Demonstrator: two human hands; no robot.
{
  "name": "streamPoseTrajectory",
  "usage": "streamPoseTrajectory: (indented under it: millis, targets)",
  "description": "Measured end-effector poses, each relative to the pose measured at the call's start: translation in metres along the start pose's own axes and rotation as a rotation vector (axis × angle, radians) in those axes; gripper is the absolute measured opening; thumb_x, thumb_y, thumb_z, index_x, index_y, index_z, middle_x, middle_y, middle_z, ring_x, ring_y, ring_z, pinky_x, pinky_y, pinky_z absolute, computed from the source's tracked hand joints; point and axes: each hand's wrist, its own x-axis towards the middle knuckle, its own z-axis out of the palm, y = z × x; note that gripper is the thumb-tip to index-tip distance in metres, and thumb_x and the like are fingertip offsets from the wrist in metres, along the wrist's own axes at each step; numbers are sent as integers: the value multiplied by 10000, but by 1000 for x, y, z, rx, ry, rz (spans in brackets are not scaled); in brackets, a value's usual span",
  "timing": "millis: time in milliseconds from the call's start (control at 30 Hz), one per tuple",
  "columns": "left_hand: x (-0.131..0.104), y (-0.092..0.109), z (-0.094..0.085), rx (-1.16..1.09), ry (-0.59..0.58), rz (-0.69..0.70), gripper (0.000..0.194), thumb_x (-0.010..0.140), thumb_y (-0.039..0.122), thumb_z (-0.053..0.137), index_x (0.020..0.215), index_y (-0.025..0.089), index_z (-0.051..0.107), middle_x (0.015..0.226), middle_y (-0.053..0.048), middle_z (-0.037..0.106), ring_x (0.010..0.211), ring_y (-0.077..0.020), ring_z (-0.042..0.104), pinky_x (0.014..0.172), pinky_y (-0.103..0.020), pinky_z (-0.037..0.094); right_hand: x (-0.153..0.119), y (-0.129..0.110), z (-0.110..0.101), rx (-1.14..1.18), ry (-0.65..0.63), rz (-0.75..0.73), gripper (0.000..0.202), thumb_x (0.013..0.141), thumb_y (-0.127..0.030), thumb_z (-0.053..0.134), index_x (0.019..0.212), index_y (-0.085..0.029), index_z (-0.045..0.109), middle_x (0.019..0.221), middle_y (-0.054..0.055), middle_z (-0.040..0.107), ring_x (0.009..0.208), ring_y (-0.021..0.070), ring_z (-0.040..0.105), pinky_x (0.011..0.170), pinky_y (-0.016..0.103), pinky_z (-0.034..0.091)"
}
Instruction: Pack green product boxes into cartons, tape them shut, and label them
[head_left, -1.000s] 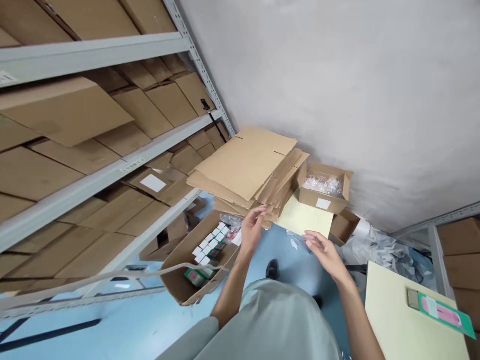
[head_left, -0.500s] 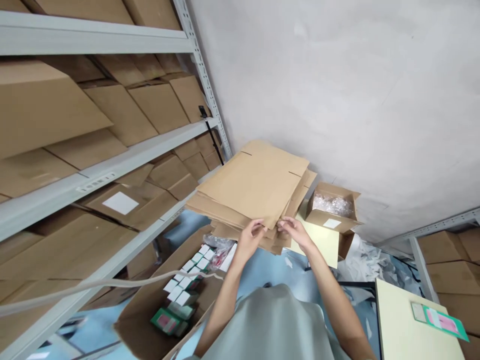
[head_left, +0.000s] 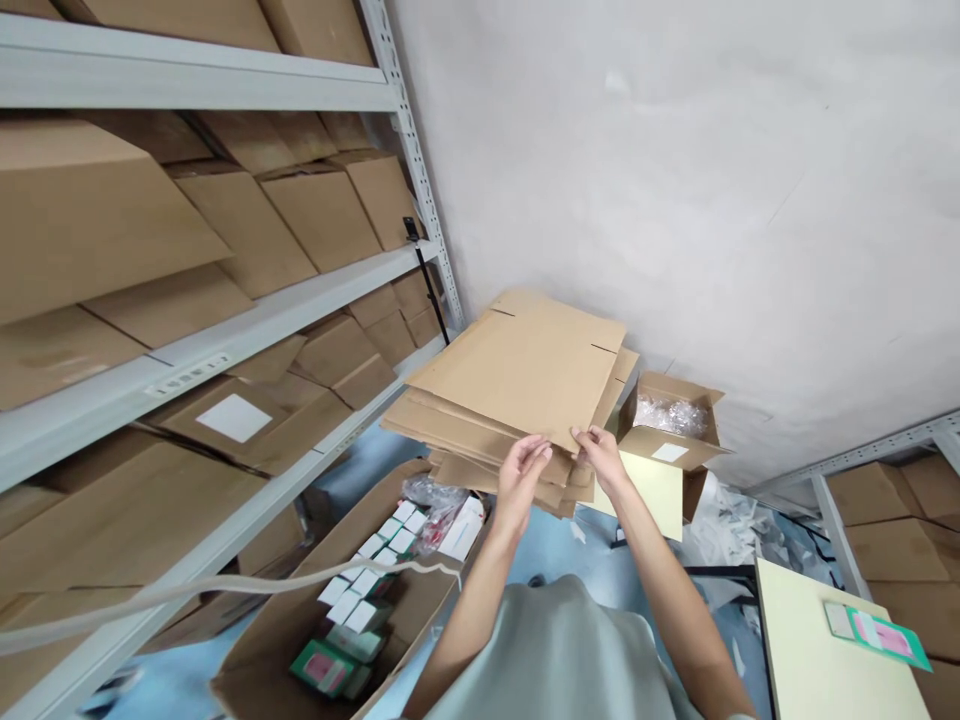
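Observation:
A stack of flattened cardboard boxes [head_left: 517, 360] lies in front of me, the top one plain brown with short slits cut along its far and right edges. My right hand [head_left: 602, 460] pinches the near corner of the top flattened box. Beside it, my left hand [head_left: 523, 482] has thumb and fingers closed at the near edge of that same box, close to the corner. Its fingertips partly cover the edge. Lower sheets jut out unevenly beneath.
Shelving with cardboard boxes [head_left: 292, 215] lines the left side. Below stands an open carton [head_left: 255, 640] with small white-and-green boxes [head_left: 364, 580]. An open box with bubble wrap [head_left: 671, 415] is at right, near a pale table [head_left: 814, 640]. A white cord [head_left: 247, 582] crosses left.
My view has shifted slightly. The left hand has slid a little along the edge, its fingers closer together. The right hand has moved slightly up at the corner of the top box.

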Motion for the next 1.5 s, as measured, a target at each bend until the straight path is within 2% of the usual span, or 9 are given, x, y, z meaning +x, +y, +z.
streamPoseTrajectory:
  millis: [167,333,467,633,833,1067,1167,1333,1500]
  targets:
    - [-3,-4,-6,-172,184,-11,591,827,591,928,1185,266,588,1356,-107,763,1277,-271,777,1168,-535,599,-37,-17,6,36,134,-83,691,749,-793,878,746,-281,414,675,-84,402,629,124,417,611,259,529]
    - [-8,7,-6,-219,225,-102,493,776,555,975,1019,223,704,1301,-132,827,1346,-293,753,1193,-496,576,-114,-21,-25,-24,134,-87,536,881,-773,803,882,-274,607,803,2,654,793,211,639,704,303,571]
    - [-27,8,21,-181,88,-212,497,695,486,1027,1013,178,801,1212,-156,859,1280,-334,788,1195,-511,584,-167,-5,-72,-27,204,-49,575,867,-795,812,1048,-252,754,993,80,803,941,297,752,810,394,618]
    - [-46,-3,74,-59,-258,-296,597,624,532,1046,1038,166,820,1130,-151,871,1205,-366,816,1132,-530,632,-226,16,-161,27,745,-94,698,818,-780,864,1271,-259,756,1287,157,810,1128,359,788,908,494,653]
    - [-70,-39,152,225,-578,-322,661,672,658,980,1088,173,812,1139,-145,869,1210,-370,805,1094,-513,651,-332,19,-261,-47,1418,-256,724,801,-759,861,1272,-224,733,1428,197,750,1370,362,691,1190,573,545]
    - [-128,-98,246,472,-934,-373,667,628,671,989,1062,194,816,1128,-131,865,1127,-364,812,1029,-499,675,-476,59,-337,-28,1979,-18,1045,732,-882,794,1491,-183,634,1713,250,521,1604,406,485,1353,593,345]
    - [-153,-115,289,459,-1057,-394,681,621,638,1007,1093,190,809,1163,-131,862,1105,-342,814,1004,-469,676,-532,75,-354,78,2120,-16,1058,741,-880,790,1503,-164,624,1698,255,535,1590,406,501,1336,579,374]
    - [-200,-150,363,489,-1276,-419,764,610,643,1016,1178,183,795,1223,-158,848,1105,-368,809,953,-470,678,-602,83,-374,61,2110,-187,770,867,-849,705,1195,-155,764,1323,186,787,1253,331,699,1111,474,551]
    - [-256,-208,428,474,-1442,-249,735,698,665,965,1229,204,752,1328,-162,802,1258,-377,759,1156,-530,589,-645,96,-397,177,2237,-304,609,782,-739,836,1013,-182,749,1078,93,798,1014,254,702,960,394,552]
